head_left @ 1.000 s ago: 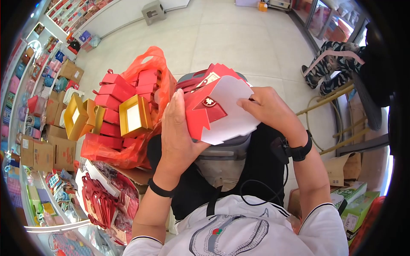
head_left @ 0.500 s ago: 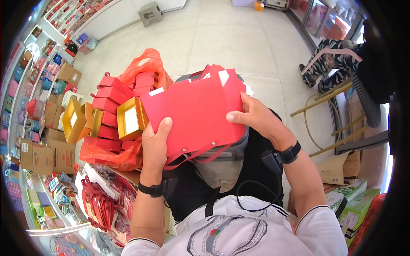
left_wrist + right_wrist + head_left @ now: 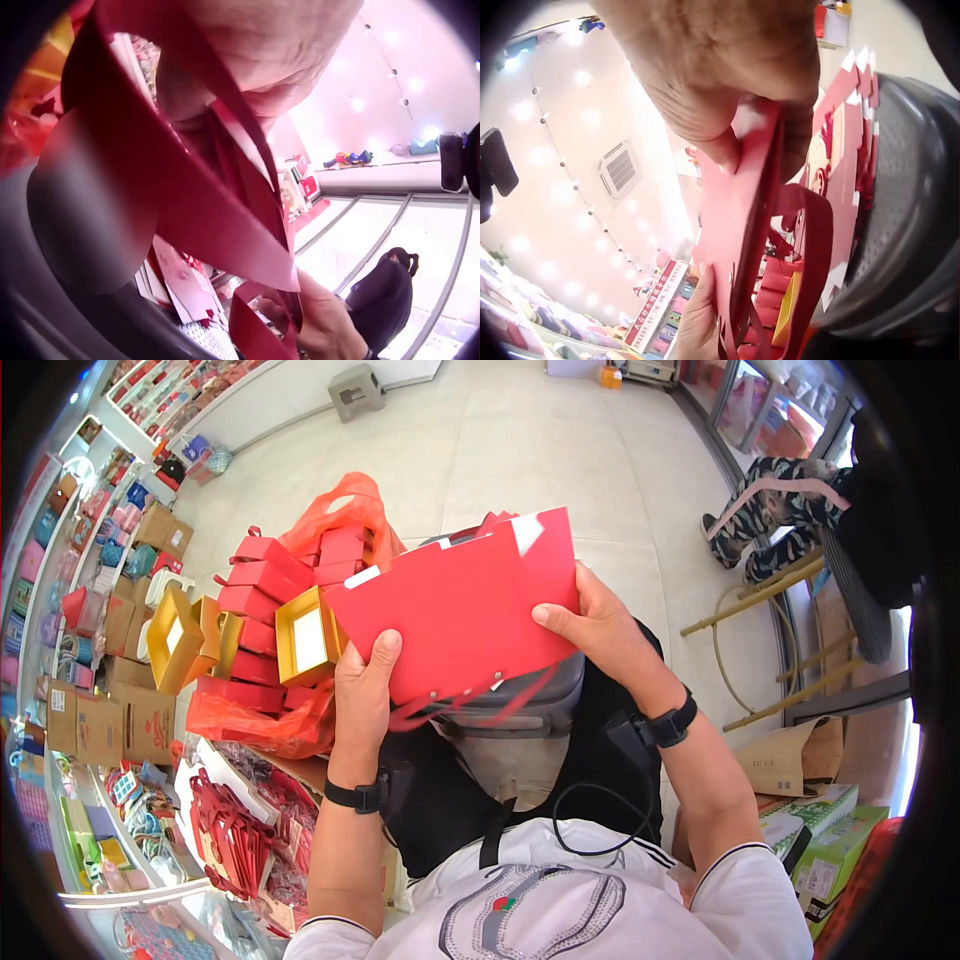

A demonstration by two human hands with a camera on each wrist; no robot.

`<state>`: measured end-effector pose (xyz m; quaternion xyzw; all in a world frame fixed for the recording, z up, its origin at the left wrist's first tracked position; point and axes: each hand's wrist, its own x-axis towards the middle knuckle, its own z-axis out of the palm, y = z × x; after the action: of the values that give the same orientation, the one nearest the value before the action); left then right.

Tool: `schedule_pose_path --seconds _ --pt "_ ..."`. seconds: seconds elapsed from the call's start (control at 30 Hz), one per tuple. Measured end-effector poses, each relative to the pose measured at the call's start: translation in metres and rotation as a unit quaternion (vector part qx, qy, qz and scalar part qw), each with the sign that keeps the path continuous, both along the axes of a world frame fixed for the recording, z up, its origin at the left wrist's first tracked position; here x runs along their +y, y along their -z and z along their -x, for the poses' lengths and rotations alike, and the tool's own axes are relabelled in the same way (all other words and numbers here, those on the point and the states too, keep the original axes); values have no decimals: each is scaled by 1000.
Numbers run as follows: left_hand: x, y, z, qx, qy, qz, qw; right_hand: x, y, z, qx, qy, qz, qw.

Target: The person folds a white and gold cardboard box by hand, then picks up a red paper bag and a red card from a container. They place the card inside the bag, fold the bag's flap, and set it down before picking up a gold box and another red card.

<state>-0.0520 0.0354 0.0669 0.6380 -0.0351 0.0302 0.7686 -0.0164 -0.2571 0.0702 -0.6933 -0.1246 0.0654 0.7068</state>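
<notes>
A flat red card piece (image 3: 450, 615) with a ribbon along its lower edge is held over the lap in the head view. My left hand (image 3: 363, 690) grips its left side, thumb on top. The right side is pinched by my right hand (image 3: 610, 635), thumb on the face and fingers behind. In the right wrist view the folded red card (image 3: 739, 195) shows edge-on between thumb and fingers, its red ribbon (image 3: 817, 240) looping beside it. Ribbon (image 3: 202, 217) fills much of the left wrist view. More red pieces (image 3: 847, 172) lie stacked on a grey stool (image 3: 900, 195).
At the left, a red plastic bag (image 3: 345, 510) holds red boxes (image 3: 265, 575), with gold open boxes (image 3: 305, 637) on them. Red ribboned pieces (image 3: 228, 825) lie below. Cartons (image 3: 145, 720) and shelves stand further left. At the right are a seated person's legs (image 3: 790, 510) and green boxes (image 3: 835, 850).
The opened white-lined piece from a second ago has been turned to its red face and lowered. Since half a second ago, it has tilted slightly and its ribbon has moved.
</notes>
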Motion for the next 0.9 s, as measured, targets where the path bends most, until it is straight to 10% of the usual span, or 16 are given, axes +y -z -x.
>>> schedule_pose_path --seconds 0.3,0.5,0.9 --pt "-11 22 6 -61 26 -96 993 2 0 0 -38 -12 -4 999" --pt "-26 1 -4 -93 -35 66 993 10 -12 9 -34 -16 -60 997" --pt "-47 -5 6 -22 -75 -78 994 8 0 20 8 44 -53 998"
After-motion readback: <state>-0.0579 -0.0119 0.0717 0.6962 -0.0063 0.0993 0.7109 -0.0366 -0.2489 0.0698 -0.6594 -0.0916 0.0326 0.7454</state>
